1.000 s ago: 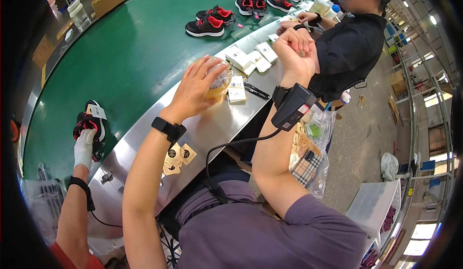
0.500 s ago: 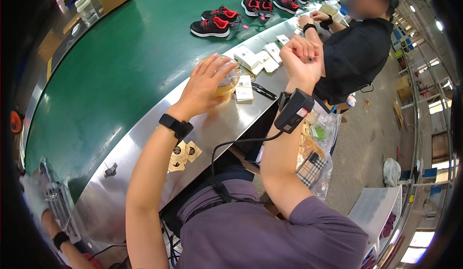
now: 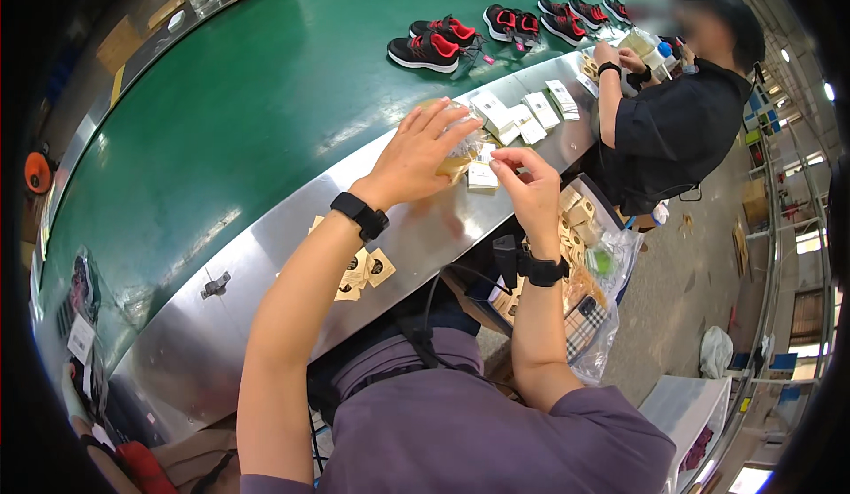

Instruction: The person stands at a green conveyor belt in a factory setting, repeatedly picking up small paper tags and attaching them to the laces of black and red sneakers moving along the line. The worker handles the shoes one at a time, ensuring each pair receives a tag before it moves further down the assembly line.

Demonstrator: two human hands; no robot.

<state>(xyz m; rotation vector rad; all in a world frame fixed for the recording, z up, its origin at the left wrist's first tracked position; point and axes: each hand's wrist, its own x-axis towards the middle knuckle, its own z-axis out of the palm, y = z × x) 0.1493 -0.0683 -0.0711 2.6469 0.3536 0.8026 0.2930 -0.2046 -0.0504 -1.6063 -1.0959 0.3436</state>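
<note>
Conveyor belt [image 3: 239, 113]: a wide green belt that curves across the upper left of the view, bent by the lens.
Steel ledge [image 3: 266, 273]: a brushed metal rim along the near edge of the belt, which serves as the work surface under both hands.
Co-worker [image 3: 682, 131]: a person in a black shirt and dark cap at the far right end of the ledge, with both hands up at things on the ledge there.
Sneakers [image 3: 434, 50]: black shoes with red lining on the belt, one pair nearest and more pairs farther right, well apart from the hands.
Left hand [image 3: 416, 153]: fingers spread and laid over a clear plastic bag [image 3: 460, 144] of tan tags on the ledge; it presses on the bag from above and is not closed around it.
Right hand [image 3: 529, 189]: raised just beside the bag, thumb and forefinger pinched together at the bag's right edge; what lies between the fingertips is too small to tell.
White cards [image 3: 522, 113]: small stacks in a row on the ledge just beyond the hands.
Tan hang tags [image 3: 359, 268]: a few loose tags with dark round marks, on the ledge under the left forearm.
Black wristbands [image 3: 359, 215]: one on each wrist; a dark cable runs down from the right one.
Bagged tags [image 3: 589, 255]: more tan tags in clear plastic below the ledge, beside the right forearm.
</note>
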